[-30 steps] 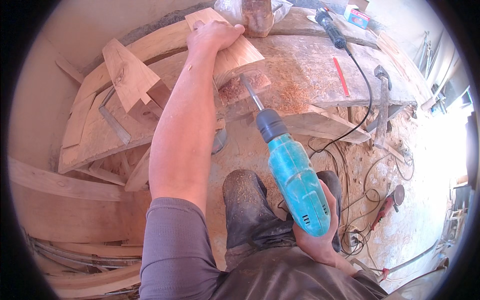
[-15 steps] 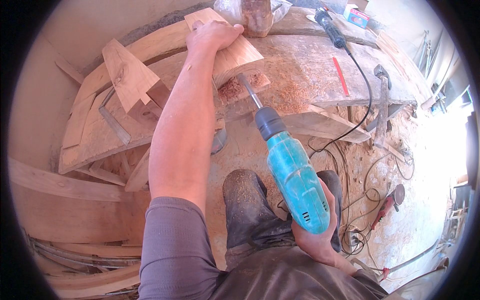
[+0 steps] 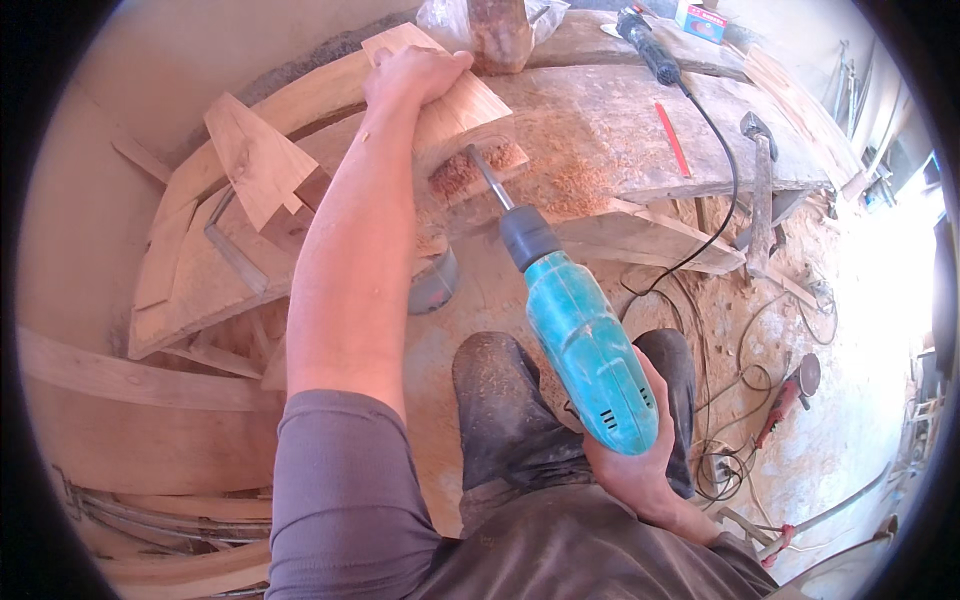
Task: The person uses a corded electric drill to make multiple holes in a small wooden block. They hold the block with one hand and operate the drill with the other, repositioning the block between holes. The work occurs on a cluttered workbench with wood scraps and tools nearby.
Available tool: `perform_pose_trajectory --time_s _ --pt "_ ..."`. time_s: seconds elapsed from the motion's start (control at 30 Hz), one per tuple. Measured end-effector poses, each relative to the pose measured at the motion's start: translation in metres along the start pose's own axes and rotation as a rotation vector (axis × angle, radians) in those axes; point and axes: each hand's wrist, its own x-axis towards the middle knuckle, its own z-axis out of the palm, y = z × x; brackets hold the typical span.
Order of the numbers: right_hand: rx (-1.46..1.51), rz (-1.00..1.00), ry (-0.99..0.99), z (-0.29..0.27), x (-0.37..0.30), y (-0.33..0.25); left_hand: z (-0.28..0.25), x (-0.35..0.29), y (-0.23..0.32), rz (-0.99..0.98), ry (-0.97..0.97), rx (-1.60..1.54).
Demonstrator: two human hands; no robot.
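My right hand [image 3: 650, 440] grips a turquoise power drill [image 3: 590, 345] by its rear handle, mostly hidden under the body. The drill slants up to the left, and its metal bit [image 3: 492, 178] meets the near end of a pale wooden block [image 3: 465, 108]. Rough, reddish-brown cut wood and shavings show around the bit's tip. My left hand [image 3: 415, 75] bears down on top of the block, fingers bent toward its far left edge and thumb stretched to the right. The block rests on a worn plank bench [image 3: 640, 135].
Sawdust lies right of the block. A notched timber [image 3: 255, 165] leans at left. Along the bench are a corded black power tool [image 3: 650, 48], a red pencil [image 3: 673, 138] and a hammer [image 3: 760, 190]. On the floor lie tangled cords and a red angle grinder [image 3: 790, 395].
The view has shifted slightly, moving the bench scene a little up and left. The drill's bit stays at the block's end, and both hands keep their hold.
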Motion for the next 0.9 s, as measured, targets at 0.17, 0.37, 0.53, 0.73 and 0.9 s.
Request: perform_pose_trajectory --time_s 0.17,0.37,0.53,0.73,0.9 --pt "0.012 0.01 -0.024 -0.005 -0.008 0.0 -0.001 0.002 -0.002 -0.024 -0.031 -0.033" --pt "-0.066 -0.006 -0.026 -0.011 -0.017 0.002 -0.004 -0.005 0.002 -0.013 -0.011 -0.035" --pt "-0.114 -0.033 -0.042 -0.016 -0.019 -0.002 -0.004 -0.001 -0.001 -0.009 -0.038 -0.028" --pt "-0.152 -0.033 -0.019 -0.005 -0.001 -0.006 -0.003 -0.003 0.001 -0.002 -0.027 -0.054" --pt "-0.082 -0.01 -0.003 0.004 0.006 -0.015 0.002 0.0 0.0 0.01 0.003 -0.03"
